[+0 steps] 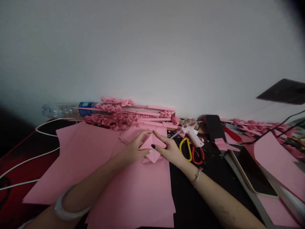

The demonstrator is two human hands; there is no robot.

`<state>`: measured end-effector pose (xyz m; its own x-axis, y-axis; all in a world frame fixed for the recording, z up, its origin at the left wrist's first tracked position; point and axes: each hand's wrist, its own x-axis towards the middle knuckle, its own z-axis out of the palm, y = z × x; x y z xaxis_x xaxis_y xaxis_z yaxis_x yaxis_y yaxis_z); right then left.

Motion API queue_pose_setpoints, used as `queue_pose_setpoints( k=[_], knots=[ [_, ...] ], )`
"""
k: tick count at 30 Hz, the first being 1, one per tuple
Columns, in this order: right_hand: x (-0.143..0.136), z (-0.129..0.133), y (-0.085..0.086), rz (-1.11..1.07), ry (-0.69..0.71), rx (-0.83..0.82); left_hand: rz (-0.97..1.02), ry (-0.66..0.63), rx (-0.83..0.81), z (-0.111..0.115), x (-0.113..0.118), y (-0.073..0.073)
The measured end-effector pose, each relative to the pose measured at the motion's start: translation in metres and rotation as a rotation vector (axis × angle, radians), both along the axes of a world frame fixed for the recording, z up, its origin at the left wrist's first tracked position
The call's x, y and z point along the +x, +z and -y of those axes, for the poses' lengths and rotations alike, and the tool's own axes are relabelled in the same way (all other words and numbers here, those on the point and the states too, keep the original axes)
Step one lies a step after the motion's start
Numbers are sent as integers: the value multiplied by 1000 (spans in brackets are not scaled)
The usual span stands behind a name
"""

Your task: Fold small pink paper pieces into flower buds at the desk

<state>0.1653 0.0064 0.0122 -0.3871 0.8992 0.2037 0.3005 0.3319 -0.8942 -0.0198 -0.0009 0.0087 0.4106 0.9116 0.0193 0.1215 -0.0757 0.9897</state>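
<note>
Between both hands is a small folded piece of pink paper (154, 155), diamond-shaped with a crease down its middle. My left hand (137, 147) grips its left corner, thumb on top and fingers behind. On the right side my right hand (169, 149) pinches it, with the dark-nailed thumb lying across the face. Below the hands lies a stack of pink paper sheets (140, 194). Another loose pile of pink sheets (78, 159) spreads to the left of it.
Behind the hands lie several pink paper flowers (124, 119) with rolled stems, beside a plastic bottle (64, 109). To the right are a white glue gun (193, 135), scissors with yellow and red handles (186, 149), a black box-like object (213, 127) and a phone (254, 171). A white cable (30, 160) crosses the left side.
</note>
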Motion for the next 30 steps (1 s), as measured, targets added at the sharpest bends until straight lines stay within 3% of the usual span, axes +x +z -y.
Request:
queue_pose_setpoints(
  k=[3,6,11,18,26,30],
  knots=[
    [-1,1,1,-12,40,-15,22,13,-30,1,1,4],
    [-1,1,1,-10,72,-54,91,4,-165,1,1,7],
    [0,2,-3,-7,-20,-53,226,-8,-361,0,3,7],
    [-1,4,-4,26,-69,77,315,-82,-369,-2,2,4],
    [-3,9,-7,71,-134,207,269,-15,-446,-3,1,3],
    [-3,10,-9,42,-134,313,273,-48,-440,-4,1,1]
  ],
)
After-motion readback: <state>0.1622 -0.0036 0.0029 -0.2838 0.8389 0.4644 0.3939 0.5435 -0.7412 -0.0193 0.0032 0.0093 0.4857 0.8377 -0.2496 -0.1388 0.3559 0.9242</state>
